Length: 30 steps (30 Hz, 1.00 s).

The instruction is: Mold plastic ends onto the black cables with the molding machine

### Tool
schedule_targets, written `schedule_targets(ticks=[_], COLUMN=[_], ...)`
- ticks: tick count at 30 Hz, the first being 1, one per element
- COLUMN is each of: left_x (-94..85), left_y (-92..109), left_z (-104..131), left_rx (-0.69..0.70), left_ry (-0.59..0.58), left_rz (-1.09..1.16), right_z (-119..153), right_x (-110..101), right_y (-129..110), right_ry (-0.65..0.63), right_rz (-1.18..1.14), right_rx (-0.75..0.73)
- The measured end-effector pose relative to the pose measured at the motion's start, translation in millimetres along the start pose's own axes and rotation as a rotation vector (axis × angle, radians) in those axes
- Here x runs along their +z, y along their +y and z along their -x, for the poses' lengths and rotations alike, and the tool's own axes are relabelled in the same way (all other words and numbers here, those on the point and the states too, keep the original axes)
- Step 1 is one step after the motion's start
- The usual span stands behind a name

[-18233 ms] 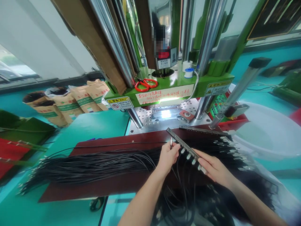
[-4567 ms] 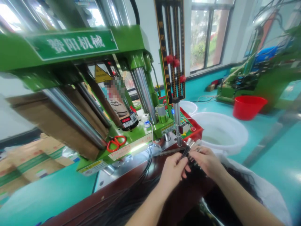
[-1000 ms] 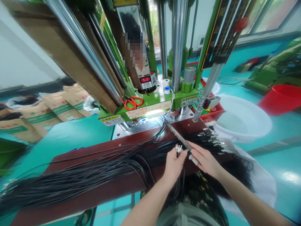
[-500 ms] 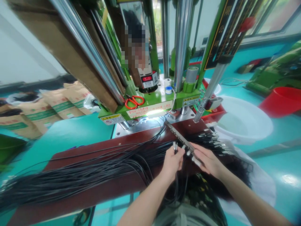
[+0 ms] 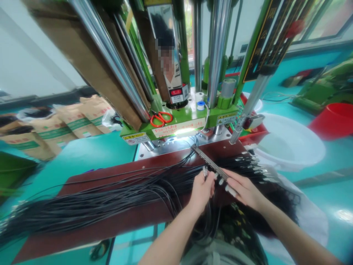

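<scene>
My right hand (image 5: 244, 188) is closed on the near end of a long narrow metal bar (image 5: 208, 160), whose far tip points at the press. Small pale connectors (image 5: 230, 190) stick out along the bar's near part, close to my right fingers. To its left, my left hand (image 5: 202, 189) is closed in a pinch on black cables, with a light connector end (image 5: 204, 170) showing above the thumb. Cables hang below this hand toward my lap. A thick bundle of black cables (image 5: 116, 206) lies across the dark red tabletop (image 5: 91, 175) beside and behind both hands.
A green press (image 5: 179, 124) with steel columns stands behind the table, its work area lit. Orange-handled scissors (image 5: 161, 119) and a blue-and-white tape roll (image 5: 200, 106) lie on it. A white tub (image 5: 292, 141) stands at right; paper sacks (image 5: 55, 129) stand at left.
The whole view has shifted slightly, so the scene sits a little further right. The bar has turned slightly against my hands, which keep nearly the same place and grip.
</scene>
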<state>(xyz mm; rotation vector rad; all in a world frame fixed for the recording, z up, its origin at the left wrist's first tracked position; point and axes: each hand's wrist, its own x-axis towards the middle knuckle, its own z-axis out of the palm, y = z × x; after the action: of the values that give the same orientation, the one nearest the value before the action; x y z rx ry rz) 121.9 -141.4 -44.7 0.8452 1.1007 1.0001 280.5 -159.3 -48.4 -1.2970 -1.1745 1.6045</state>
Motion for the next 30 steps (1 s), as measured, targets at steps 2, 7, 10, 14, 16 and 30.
schedule_targets(ticks=[2,7,10,14,16,30], left_x=[-2.6,-2.9,0.7,1.8,0.7,-12.2], left_y=[5.5,9.0,3.2,3.7,6.9,6.8], left_z=[-1.2,-1.3,-0.1,0.0,-0.5,-4.5], left_rx=[0.121,0.044,-0.004,-0.051,-0.070,0.054], left_ry=[0.107,0.121,0.039,-0.010,-0.009,0.040], left_rz=[0.056,0.200,0.118,0.052,0.071,-0.009], right_z=[0.1,0.7,3.0,5.2,3.9,-1.2], right_x=[-0.7,-2.9,-1.3,-0.6,-2.7,-7.6], right_y=[-0.7,-3.7,-7.1,-9.8,-8.3,5.5], right_ry=[0.037,0.061,0.046,0.018,-0.009,-0.067], right_rz=[-0.058,-0.042,-0.033,-0.002,0.000,-0.008], right_rx=[0.029,0.065,0.048,0.030,0.046,0.024])
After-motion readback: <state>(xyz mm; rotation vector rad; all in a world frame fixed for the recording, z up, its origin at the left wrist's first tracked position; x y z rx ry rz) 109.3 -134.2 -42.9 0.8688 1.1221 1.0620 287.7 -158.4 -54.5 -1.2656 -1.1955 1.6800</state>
